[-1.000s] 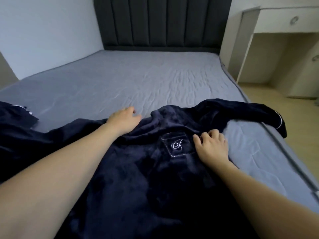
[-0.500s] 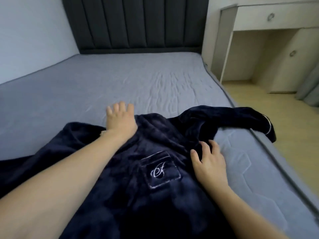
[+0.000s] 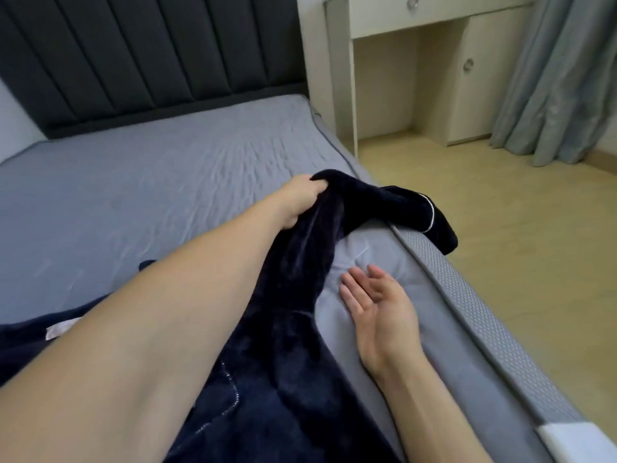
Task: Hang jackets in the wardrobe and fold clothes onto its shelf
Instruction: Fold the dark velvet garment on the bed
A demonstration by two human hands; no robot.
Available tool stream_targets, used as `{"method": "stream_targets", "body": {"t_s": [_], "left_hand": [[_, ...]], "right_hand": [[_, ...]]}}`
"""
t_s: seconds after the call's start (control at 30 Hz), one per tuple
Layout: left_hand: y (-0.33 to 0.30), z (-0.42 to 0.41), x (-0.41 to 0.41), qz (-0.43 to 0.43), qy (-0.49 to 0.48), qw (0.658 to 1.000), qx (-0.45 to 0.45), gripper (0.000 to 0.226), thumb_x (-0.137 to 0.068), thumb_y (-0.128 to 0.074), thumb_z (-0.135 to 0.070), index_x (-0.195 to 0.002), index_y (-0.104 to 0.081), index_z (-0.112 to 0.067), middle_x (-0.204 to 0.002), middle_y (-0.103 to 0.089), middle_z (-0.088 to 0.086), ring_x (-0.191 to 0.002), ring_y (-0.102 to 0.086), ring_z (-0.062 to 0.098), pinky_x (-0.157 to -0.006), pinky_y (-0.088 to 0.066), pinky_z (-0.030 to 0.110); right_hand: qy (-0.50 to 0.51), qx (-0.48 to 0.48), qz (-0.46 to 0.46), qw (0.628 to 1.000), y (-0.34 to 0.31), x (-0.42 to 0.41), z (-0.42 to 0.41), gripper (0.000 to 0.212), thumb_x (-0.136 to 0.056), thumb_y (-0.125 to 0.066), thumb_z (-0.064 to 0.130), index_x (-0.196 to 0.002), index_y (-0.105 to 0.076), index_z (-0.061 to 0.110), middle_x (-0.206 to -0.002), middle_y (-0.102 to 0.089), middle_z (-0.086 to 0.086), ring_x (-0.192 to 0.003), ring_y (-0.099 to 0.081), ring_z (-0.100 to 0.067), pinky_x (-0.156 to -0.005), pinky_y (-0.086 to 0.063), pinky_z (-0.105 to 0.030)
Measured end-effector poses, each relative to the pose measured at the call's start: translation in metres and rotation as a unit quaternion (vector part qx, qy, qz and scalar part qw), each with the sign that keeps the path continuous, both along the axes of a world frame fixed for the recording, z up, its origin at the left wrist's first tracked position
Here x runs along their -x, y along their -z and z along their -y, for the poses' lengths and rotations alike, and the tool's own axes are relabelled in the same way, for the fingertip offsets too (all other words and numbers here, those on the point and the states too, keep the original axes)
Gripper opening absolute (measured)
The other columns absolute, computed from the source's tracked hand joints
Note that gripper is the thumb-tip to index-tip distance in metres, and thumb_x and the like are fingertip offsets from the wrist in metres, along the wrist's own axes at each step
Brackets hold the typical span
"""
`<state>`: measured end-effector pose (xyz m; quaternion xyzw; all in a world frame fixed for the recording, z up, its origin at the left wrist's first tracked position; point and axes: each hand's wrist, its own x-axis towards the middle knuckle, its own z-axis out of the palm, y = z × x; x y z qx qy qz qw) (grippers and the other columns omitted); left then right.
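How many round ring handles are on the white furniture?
2: one ring handle on the drawer at the top edge, one ring handle on the cupboard door below, beside the curtain. Others may lie out of view.

The left hand [image 3: 298, 203] is reaching forward on an extended arm, fingers clenching fabric. The right hand [image 3: 384, 315] is lying palm-up, fingers loosely spread, gripping nothing.
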<state>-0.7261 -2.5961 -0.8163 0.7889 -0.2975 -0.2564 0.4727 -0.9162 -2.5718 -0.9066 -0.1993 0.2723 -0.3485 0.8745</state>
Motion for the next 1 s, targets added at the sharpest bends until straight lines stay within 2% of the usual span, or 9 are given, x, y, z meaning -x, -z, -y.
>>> {"method": "stream_targets", "body": {"t_s": [0.17, 0.27, 0.33, 0.43, 0.5, 0.63, 0.73, 0.8, 1.0], "left_hand": [[0.001, -0.012, -0.005, -0.203, 0.175, 0.945, -0.188, 0.024, -0.085, -0.057, -0.021, -0.080, -0.077, -0.008, -0.085, -0.074, 0.009, -0.072, -0.070, 0.020, -0.068, -0.056, 0.027], [0.005, -0.026, -0.008, 0.163, 0.158, 0.856, -0.465, 0.025, -0.093, -0.054, -0.021, -0.105, -0.067, -0.004, -0.110, -0.070, 0.016, -0.091, -0.068, 0.027, -0.080, -0.052, 0.033], [0.006, -0.023, 0.004, 0.434, 0.086, 0.767, -0.465, 0.045, -0.090, -0.052, -0.029, -0.131, -0.050, -0.012, -0.134, -0.054, 0.015, -0.118, -0.055, 0.032, -0.097, -0.043, 0.041], [0.003, 0.002, 0.037, 0.365, 0.227, 0.863, -0.266, 0.079, -0.068, -0.056, -0.035, -0.142, -0.031, -0.030, -0.146, -0.037, 0.006, -0.133, -0.036, 0.027, -0.106, -0.032, 0.038], [0.009, 0.022, 0.059, 0.333, 0.283, 0.855, -0.280, 0.089, -0.066, -0.062, -0.045, -0.146, -0.026, -0.032, -0.148, -0.034, 0.003, -0.134, -0.032, 0.024, -0.106, -0.032, 0.036], [0.014, 0.046, 0.067, 0.386, 0.188, 0.877, -0.216, 0.021, -0.092, -0.051, -0.026, -0.109, -0.057, -0.016, -0.117, -0.062, 0.008, -0.105, -0.057, 0.025, -0.086, -0.045, 0.030], [-0.014, 0.055, 0.069, 0.024, 0.157, 0.986, -0.043, 0.021, -0.095, -0.051, -0.022, -0.098, -0.067, -0.010, -0.101, -0.069, 0.014, -0.090, -0.063, 0.026, -0.079, -0.048, 0.031], [-0.032, 0.052, 0.075, -0.171, 0.204, 0.964, 0.011, 0.033, -0.096, -0.051, -0.035, -0.104, -0.069, -0.009, -0.103, -0.070, 0.015, -0.094, -0.066, 0.028, -0.085, -0.052, 0.035], [-0.038, 0.037, 0.085, -0.052, 0.248, 0.958, -0.135, 0.041, -0.093, -0.054, -0.049, -0.106, -0.070, -0.013, -0.107, -0.073, 0.010, -0.100, -0.069, 0.025, -0.092, -0.050, 0.035]], "right_hand": [[-0.008, -0.084, 0.081, 0.993, -0.019, 0.023, 0.066, 0.037, -0.098, -0.035, 0.008, -0.133, -0.042, 0.000, -0.142, -0.044, -0.021, -0.132, -0.044, -0.035, -0.107, -0.039, -0.046], [0.000, -0.057, 0.073, 0.996, -0.021, 0.023, 0.070, 0.048, -0.097, -0.038, 0.008, -0.145, -0.030, 0.004, -0.148, -0.038, -0.017, -0.136, -0.039, -0.033, -0.110, -0.037, -0.046], [0.017, -0.049, 0.061, 0.997, -0.023, 0.024, 0.068, 0.050, -0.096, -0.040, 0.008, -0.145, -0.031, 0.005, -0.146, -0.041, -0.017, -0.134, -0.042, -0.032, -0.108, -0.039, -0.044], [0.066, -0.098, 0.088, 0.989, -0.027, 0.032, 0.076, 0.037, -0.096, -0.037, 0.011, -0.132, -0.044, 0.005, -0.144, -0.044, -0.017, -0.134, -0.042, -0.032, -0.106, -0.039, -0.042], [0.115, -0.114, 0.094, 0.982, -0.029, 0.039, 0.083, 0.038, -0.096, -0.036, 0.012, -0.132, -0.046, 0.005, -0.144, -0.044, -0.015, -0.135, -0.041, -0.031, -0.105, -0.039, -0.041], [0.156, -0.094, 0.080, 0.980, -0.024, 0.040, 0.085, 0.046, -0.097, -0.032, 0.006, -0.143, -0.038, 0.007, -0.149, -0.038, -0.013, -0.139, -0.036, -0.026, -0.109, -0.036, -0.039], [0.146, -0.069, 0.078, 0.984, -0.025, 0.037, 0.084, 0.043, -0.098, -0.039, 0.011, -0.140, -0.039, 0.009, -0.151, -0.035, -0.011, -0.139, -0.037, -0.024, -0.111, -0.035, -0.037], [0.121, -0.026, 0.097, 0.988, -0.028, 0.038, 0.083, 0.038, -0.094, -0.050, 0.023, -0.131, -0.050, 0.018, -0.139, -0.048, -0.008, -0.122, -0.053, -0.019, -0.102, -0.044, -0.032], [0.105, 0.025, 0.089, 0.990, -0.048, 0.052, 0.088, 0.034, -0.089, -0.058, 0.027, -0.118, -0.063, 0.011, -0.114, -0.067, -0.010, -0.100, -0.065, -0.027, -0.083, -0.052, -0.036]]}}
